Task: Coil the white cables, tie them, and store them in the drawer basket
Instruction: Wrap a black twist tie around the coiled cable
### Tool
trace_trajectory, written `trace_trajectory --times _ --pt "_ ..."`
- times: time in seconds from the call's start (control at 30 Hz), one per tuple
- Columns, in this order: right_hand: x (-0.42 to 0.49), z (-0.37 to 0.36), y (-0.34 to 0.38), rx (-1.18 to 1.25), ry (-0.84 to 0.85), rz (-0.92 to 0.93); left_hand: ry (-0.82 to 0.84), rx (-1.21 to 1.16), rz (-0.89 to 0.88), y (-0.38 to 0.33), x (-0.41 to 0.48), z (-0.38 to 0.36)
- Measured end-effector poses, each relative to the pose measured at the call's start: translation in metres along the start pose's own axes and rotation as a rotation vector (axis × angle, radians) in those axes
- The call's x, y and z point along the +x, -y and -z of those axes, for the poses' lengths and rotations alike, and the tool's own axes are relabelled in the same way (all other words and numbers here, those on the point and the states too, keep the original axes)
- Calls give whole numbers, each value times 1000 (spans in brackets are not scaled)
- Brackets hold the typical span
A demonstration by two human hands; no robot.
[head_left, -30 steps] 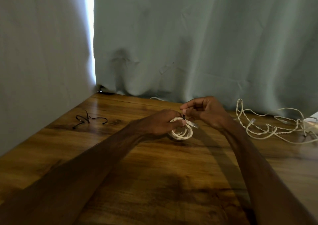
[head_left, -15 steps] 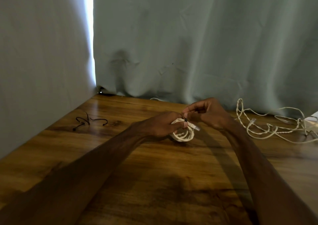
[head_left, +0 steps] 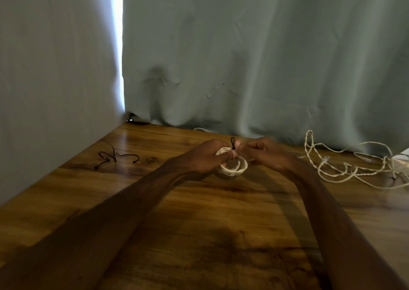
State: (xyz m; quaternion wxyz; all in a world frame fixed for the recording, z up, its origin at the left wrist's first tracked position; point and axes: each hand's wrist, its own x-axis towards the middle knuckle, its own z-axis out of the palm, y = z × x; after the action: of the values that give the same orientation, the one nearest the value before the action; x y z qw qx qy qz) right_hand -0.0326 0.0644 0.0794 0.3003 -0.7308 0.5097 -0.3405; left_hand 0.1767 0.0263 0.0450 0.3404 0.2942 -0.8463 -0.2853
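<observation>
Between both hands, a coiled white cable (head_left: 232,169) is being held over the wooden table (head_left: 221,234).
The left hand (head_left: 204,158) is gripping the top of the coil with curled fingers, and the right hand (head_left: 264,154) is pinching a black tie (head_left: 232,143) at the same spot; its small loop is standing up between the two thumbs. To the right of the right hand, loose white cables (head_left: 345,170) are lying in a tangle near the curtain (head_left: 243,57). Left of the left hand, spare black ties (head_left: 115,156) are lying well apart.
</observation>
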Motion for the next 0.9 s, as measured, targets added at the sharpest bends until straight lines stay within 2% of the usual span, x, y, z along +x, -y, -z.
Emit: trace_trajectory --times 0.13,0.37,0.6,0.77,0.9 --pt "1 -3 -3 -19 45 22 -117 -6 55 5 3 3" --pt "1 -1 -3 78 16 9 -139 70 93 -2 0 2" --pt "-11 -10 -20 -58 -193 -130 -119 330 52 9 -8 -7" --pt "-60 -10 -29 115 -420 -186 -149 241 55 4 -13 -18" --pt "-115 14 -40 145 -485 -238 -188 184 30 -18 -22 -44"
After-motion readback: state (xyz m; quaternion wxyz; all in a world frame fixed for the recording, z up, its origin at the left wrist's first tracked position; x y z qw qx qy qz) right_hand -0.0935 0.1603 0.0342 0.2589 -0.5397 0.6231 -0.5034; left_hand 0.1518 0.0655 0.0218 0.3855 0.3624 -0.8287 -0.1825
